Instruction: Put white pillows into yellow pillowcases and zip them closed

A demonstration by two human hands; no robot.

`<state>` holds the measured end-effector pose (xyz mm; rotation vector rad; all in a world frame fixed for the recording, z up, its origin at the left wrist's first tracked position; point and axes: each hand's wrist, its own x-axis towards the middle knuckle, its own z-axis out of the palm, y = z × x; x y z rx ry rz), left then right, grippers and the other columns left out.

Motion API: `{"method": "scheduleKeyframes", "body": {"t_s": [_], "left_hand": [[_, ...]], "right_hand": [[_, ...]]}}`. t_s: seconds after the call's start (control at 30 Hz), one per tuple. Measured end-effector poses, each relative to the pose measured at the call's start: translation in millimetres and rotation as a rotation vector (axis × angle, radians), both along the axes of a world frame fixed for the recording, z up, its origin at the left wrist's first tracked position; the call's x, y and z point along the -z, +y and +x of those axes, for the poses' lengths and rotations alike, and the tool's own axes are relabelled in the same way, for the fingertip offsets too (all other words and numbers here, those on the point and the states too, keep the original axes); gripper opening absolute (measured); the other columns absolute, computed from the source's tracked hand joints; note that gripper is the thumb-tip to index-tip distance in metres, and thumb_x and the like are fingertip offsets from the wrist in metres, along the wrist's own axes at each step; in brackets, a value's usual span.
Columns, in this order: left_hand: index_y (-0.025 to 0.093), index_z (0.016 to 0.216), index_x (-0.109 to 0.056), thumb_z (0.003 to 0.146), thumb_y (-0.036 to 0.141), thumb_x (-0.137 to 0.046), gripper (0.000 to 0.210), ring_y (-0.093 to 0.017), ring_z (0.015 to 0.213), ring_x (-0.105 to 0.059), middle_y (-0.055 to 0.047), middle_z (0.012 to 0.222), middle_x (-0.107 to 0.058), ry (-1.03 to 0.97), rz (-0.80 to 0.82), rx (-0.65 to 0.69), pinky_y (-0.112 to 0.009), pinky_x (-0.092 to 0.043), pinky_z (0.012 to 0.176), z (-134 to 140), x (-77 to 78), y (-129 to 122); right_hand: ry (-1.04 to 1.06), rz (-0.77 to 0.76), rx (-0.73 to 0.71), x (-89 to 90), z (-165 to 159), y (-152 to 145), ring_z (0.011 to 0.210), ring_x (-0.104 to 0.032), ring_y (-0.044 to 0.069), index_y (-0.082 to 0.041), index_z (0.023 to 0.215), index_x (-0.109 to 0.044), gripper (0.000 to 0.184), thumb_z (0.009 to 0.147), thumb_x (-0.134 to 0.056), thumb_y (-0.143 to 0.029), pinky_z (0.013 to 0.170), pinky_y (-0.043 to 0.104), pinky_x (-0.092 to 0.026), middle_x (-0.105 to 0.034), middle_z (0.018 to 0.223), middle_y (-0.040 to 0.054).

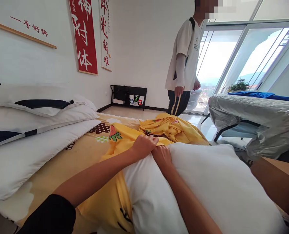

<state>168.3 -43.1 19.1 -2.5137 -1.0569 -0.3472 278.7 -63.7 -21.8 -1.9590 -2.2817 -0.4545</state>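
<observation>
A plump white pillow (207, 182) lies on the bed in front of me, with a yellow printed pillowcase (110, 191) along its left side and far edge. My left hand (144, 146) is closed at the pillow's far edge, fingers curled over the yellow cloth. Right beside it, my right hand (162, 157) is also closed, gripping at the same edge, its fingertips partly hidden. The white pillow sinks into a fold under my forearms. Beyond my hands, another bunched yellow cloth (176, 128) rests on the bed.
Stacked white pillows (44, 130) lie left on the patterned bed sheet (85, 156). A person (183, 58) stands past the bed's far side, near the glass doors (222, 61). At right is a covered table (256, 110) with a chair. A low black shelf (128, 96) stands by the wall.
</observation>
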Motion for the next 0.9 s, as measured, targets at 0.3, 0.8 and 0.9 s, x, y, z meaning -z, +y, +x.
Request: {"method": "scheduleKeyframes", "body": {"t_s": [0.3,0.8,0.9], "left_hand": [[0.017,0.103,-0.053,0.081,0.013,-0.047,0.023,-0.026,0.083,-0.066,-0.01,0.095,-0.067,-0.136,-0.337,-0.272,-0.033,-0.049,0.068,-67.0,51.3,-3.0],[0.018,0.107,-0.06,0.082,0.012,-0.045,0.029,-0.024,0.098,-0.062,-0.008,0.099,-0.068,-0.32,-0.335,-0.119,-0.03,-0.046,0.081,-37.3,-9.9,25.2],[0.019,0.109,-0.06,0.083,0.011,-0.044,0.031,-0.025,0.104,-0.06,-0.009,0.104,-0.066,-0.325,-0.315,-0.1,-0.034,-0.045,0.087,-23.3,-29.4,42.7]], "right_hand": [[0.097,0.002,-0.144,-21.4,30.7,-55.5,0.124,-0.052,0.025,-0.019,0.133,-0.052,0.043,0.097,-0.037,-0.035,0.1,0.042,-0.04,-0.056,0.134,0.0131],[0.106,0.242,-0.454,19.4,10.3,-76.5,0.101,-0.062,0.021,-0.026,0.132,-0.055,0.058,0.079,-0.045,-0.004,0.083,0.033,-0.037,-0.069,0.117,0.0045],[0.194,0.031,-0.465,-3.8,-12.5,-39.7,0.103,-0.062,0.02,-0.028,0.126,-0.06,0.044,0.086,-0.052,-0.014,0.086,0.032,-0.039,-0.069,0.117,0.0044]]}}
